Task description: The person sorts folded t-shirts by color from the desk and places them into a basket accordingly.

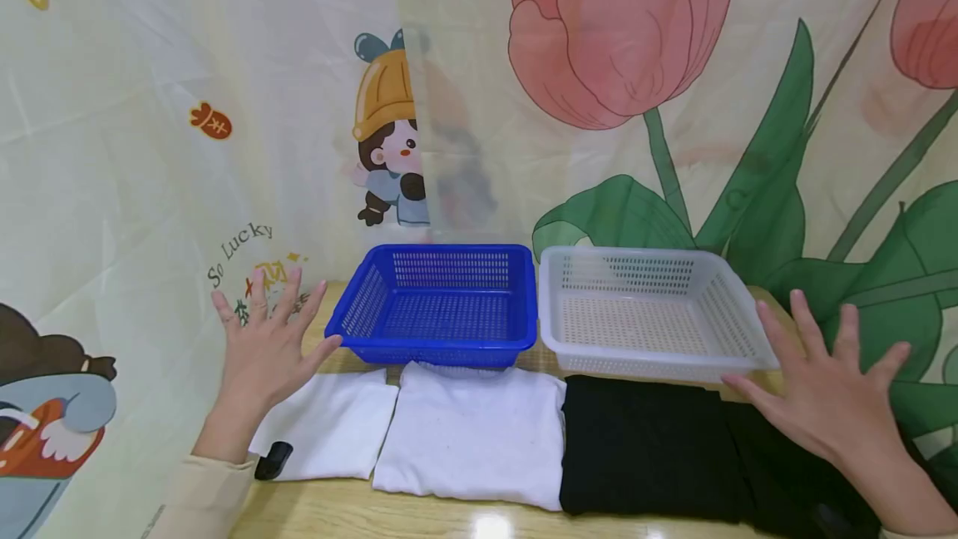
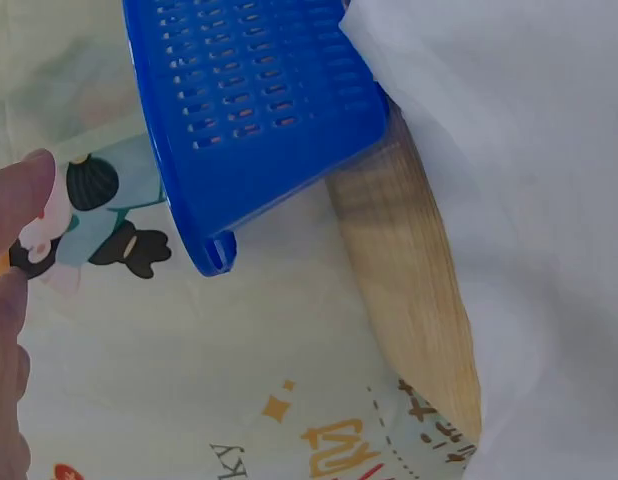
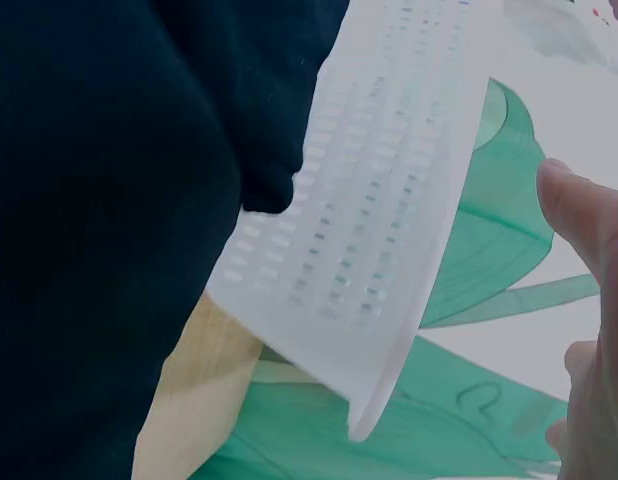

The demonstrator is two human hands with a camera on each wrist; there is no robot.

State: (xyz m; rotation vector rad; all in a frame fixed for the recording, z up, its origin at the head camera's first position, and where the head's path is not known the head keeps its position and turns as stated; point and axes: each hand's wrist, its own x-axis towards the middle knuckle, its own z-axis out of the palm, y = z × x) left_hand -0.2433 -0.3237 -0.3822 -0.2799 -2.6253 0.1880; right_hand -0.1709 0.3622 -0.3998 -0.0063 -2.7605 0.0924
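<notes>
Head view, grips: left grip (image 1: 268, 356) and right grip (image 1: 841, 398) spread apart, holding nothing.
Clothes: folded white garments (image 1: 471, 435), black garments (image 1: 647, 447) toward the counter's (image 1: 337, 514) near edge.
Baskets: blue basket (image 1: 449, 316), white basket (image 1: 636, 323) by its far edge.
Progress: folding looks done; neither basket holds clothes yet.

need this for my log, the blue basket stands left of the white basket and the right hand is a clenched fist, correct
The fist is wrong: the right hand is spread open, as the head view shows. The blue basket does stand left of the white basket.
</notes>
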